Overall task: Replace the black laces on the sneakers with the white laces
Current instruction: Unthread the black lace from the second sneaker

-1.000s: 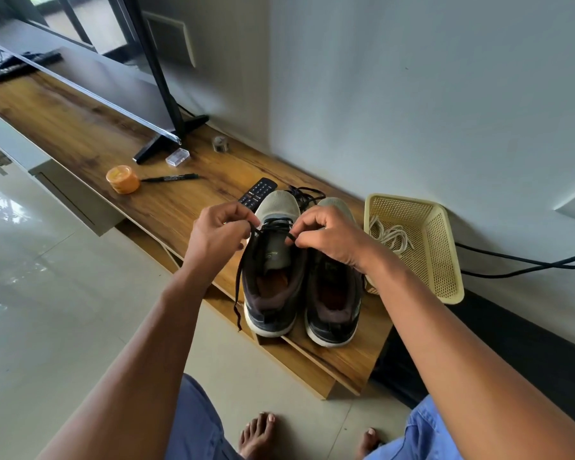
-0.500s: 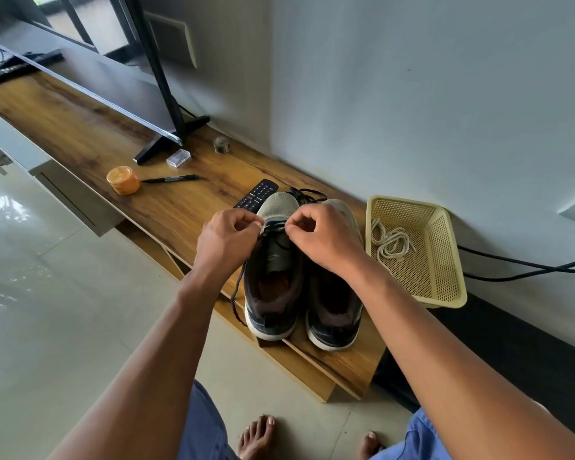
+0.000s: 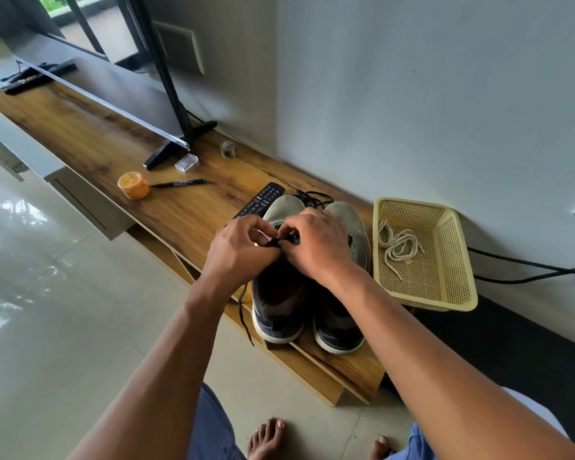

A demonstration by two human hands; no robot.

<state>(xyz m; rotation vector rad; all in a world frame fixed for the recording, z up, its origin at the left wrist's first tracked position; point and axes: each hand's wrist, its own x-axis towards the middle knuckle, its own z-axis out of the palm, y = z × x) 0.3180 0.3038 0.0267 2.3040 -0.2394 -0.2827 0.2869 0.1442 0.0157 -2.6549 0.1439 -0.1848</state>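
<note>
Two grey-and-dark sneakers stand side by side on the wooden shelf (image 3: 186, 214), the left sneaker (image 3: 279, 303) and the right sneaker (image 3: 341, 327), toes toward the wall. My left hand (image 3: 239, 250) and my right hand (image 3: 316, 244) meet over the left sneaker's eyelets, both pinching its black lace (image 3: 244, 313), whose loose end hangs off the shelf edge. A second black lace (image 3: 314, 197) lies behind the toes. White laces (image 3: 397, 244) lie coiled in the yellow basket (image 3: 458, 260). My fingers hide the eyelets.
A black remote (image 3: 261, 200) lies left of the sneakers' toes. Farther left are a pen (image 3: 180, 183), an orange tub (image 3: 133, 185), a small clear box (image 3: 186, 162) and the TV's stand foot (image 3: 176, 144). Black cables (image 3: 528, 267) run along the wall at right.
Both hands have drawn closer together over the left sneaker's front eyelets, from holding the lace apart to pinching it at one spot. The sneakers have not moved.
</note>
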